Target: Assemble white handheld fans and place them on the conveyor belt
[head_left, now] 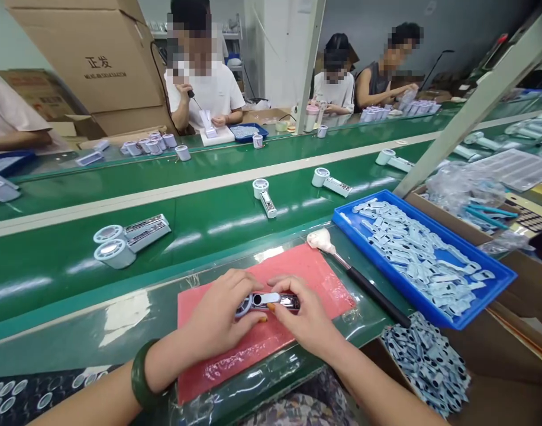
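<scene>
Both my hands rest on a pink mat [315, 275] at the bench's near edge and grip one small light-blue device [267, 300] with a round head and an open handle. My left hand [222, 316], with a green bangle at the wrist, holds the round end. My right hand [304, 313] presses a pale cover strip onto the handle. My fingers hide much of the device.
A blue tray [488, 299] of several pale cover pieces sits to the right, a brush [355, 272] beside it. Several unfinished devices [129, 236] lie on the green conveyor [218, 219]. Three people work across the belt; cardboard boxes stand at back left.
</scene>
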Demonstrator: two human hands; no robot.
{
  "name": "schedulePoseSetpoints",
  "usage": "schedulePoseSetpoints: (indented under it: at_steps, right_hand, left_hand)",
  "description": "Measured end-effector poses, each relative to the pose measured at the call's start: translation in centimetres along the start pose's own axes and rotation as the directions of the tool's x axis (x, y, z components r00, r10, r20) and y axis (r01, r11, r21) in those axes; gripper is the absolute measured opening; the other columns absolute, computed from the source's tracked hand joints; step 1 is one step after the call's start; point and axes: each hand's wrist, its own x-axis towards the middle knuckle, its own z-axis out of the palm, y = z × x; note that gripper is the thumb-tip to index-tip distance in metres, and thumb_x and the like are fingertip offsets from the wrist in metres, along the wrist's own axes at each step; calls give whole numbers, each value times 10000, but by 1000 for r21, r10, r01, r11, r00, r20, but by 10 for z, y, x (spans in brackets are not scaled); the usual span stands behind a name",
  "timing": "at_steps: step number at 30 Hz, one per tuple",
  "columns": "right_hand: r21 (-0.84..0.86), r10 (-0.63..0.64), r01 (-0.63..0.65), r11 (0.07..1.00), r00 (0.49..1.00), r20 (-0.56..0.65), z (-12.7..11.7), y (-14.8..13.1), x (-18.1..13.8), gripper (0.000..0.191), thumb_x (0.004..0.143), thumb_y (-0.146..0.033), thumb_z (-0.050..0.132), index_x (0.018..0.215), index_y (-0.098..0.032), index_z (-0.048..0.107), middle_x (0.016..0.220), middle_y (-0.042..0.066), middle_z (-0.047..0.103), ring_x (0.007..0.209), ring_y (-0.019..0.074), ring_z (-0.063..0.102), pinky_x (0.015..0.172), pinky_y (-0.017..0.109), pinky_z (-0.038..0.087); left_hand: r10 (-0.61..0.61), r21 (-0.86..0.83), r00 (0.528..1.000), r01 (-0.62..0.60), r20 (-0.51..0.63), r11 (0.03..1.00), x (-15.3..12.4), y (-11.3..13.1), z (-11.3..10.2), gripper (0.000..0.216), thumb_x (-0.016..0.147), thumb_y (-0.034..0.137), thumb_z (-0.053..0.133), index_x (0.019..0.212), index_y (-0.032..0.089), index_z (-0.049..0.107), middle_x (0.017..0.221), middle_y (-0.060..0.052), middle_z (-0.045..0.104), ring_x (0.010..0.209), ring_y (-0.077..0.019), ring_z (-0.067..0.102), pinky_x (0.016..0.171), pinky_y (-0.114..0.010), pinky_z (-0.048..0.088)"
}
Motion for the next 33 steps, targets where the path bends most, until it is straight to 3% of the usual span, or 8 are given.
schedulePoseSetpoints:
  at_steps: [7,12,14,18,20,25,29,33]
  right_hand:
    - [-109,6,10,994,989,151,-18,-10,6,92,887,-219,666,975,-237,644,1101,17,641,1085,209,574,924,341,457]
    - [-109,13,5,994,986,167,-15,-5,12,87,957,-219,567,891,-222,624,916,-4,679,880,181,628,834,333,491]
    - [-110,21,2,994,978,206,-17,-3,10,59,949,-221,581,986,-234,625,986,4,687,927,193,634,853,350,506]
    - [-231,38,28,973,960,279,-26,-7,-3,505,910,-225,641,1384,-288,478,1315,46,596,1217,255,536,1039,467,447]
    - [-306,32,71,949,948,316,-28,-10,-9,593,904,-218,647,1447,-307,423,1376,44,557,1275,270,488,1084,505,405]
    - [-367,-43,170,914,943,330,-23,-9,-13,542,898,-155,624,1407,-279,482,1324,48,597,1217,267,526,1060,507,413]
    - [-403,-90,215,889,947,307,-21,-4,-13,413,927,-187,601,1333,-221,533,1258,77,623,1147,273,559,1013,506,440]
    - [-364,-170,312,878,912,374,-25,1,-18,455,955,-203,547,1399,-215,451,1323,94,574,1200,274,518,1030,495,439]
  left_hand:
    - [-26,-7,999,26,21,1000,4,4,3,136,964,259,477,951,196,597,964,-59,608,908,-206,521,785,-384,448]
    - [-59,16,998,59,-3,998,5,7,6,123,952,229,495,941,195,613,952,-58,626,892,-199,554,776,-371,476]
    - [-34,43,999,34,0,999,2,10,6,117,948,222,499,935,190,611,963,-63,635,909,-199,577,787,-369,496]
    - [43,125,999,-39,-26,991,-13,23,8,99,941,257,527,938,189,599,1037,-74,656,979,-221,607,811,-389,530]
    - [21,185,999,-11,-47,983,-21,31,13,146,937,291,544,1035,196,593,1126,-88,658,1052,-252,609,877,-451,532]
    - [-49,324,996,72,-78,943,-30,42,31,235,941,204,473,1158,183,560,1214,-103,659,1220,-336,550,991,-595,463]
    - [-84,298,994,103,-75,949,-28,42,33,194,925,192,501,1096,178,592,1181,-99,665,1157,-302,576,982,-551,474]
    - [-33,303,997,52,-68,952,-29,43,29,219,934,252,528,1131,180,591,1186,-106,664,1189,-283,562,1003,-517,473]
